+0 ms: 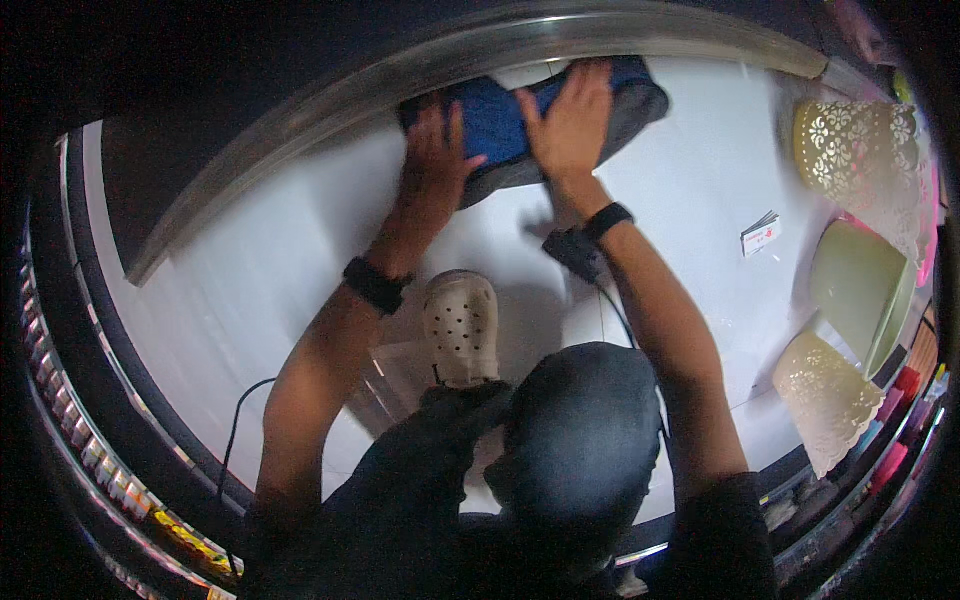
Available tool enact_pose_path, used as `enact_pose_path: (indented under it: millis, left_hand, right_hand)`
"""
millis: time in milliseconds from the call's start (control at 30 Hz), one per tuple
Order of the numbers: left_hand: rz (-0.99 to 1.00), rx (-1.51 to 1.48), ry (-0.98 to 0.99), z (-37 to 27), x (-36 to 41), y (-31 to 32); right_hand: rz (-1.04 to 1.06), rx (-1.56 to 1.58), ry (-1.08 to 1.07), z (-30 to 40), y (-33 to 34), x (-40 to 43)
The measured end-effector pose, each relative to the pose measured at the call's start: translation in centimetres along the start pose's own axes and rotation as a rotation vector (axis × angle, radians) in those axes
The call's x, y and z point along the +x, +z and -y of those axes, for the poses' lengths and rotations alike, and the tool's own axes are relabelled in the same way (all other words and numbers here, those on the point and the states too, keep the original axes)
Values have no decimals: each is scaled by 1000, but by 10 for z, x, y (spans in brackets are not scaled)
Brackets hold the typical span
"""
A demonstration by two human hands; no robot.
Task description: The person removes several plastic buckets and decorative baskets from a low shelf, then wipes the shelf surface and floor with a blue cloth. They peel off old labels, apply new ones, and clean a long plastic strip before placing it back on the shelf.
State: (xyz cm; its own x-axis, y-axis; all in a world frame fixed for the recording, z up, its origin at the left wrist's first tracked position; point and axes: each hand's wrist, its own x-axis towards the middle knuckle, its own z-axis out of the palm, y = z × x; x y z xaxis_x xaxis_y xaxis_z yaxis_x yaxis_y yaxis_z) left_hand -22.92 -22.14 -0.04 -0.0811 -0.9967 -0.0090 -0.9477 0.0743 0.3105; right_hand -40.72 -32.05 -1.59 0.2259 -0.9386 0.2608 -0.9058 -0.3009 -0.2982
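Note:
A blue and black fabric bundle, perhaps a bag or folded garment, lies on the white tiled floor against a long curved-looking grey edge. My left hand rests on its left part, palm down with the fingers spread. On its right part my right hand lies flat, thumb held out to the side. Both hands press on the fabric from above, and neither grasps it. Black bands circle my wrists; from the right one hangs a small black device on a cable.
Below my hands are a beige perforated clog and my dark-clad knee. At right stand a cutout-patterned basket, a pale green bin and a smaller patterned container. Small printed cards lie nearby. Stocked shelves line the left.

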Motion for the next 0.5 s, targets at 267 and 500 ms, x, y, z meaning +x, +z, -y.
enact_pose_path:
  millis: [267,500]
  left_hand:
    - [158,88,-149,26,-109,-39]
    - [258,-67,-56,18,-136,-47]
  right_hand:
    - [403,273,-697,80,-9,-58]
    - [372,415,-603,40,-34,-103]
